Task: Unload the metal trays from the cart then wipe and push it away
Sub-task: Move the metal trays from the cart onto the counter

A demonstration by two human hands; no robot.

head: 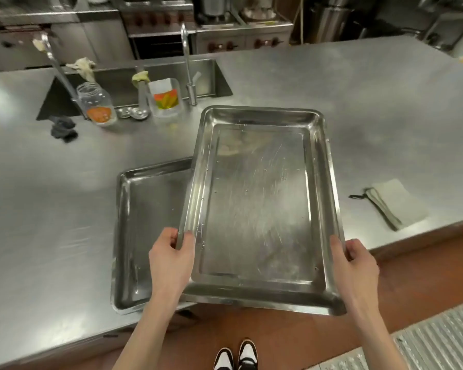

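Upper tray sits between my hands, left grip and right grip curled over its long rims, overlapping the lower tray on the worktop.

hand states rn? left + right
Left hand: grips the upper metal tray by its left rim.
Right hand: grips the same tray's right rim.
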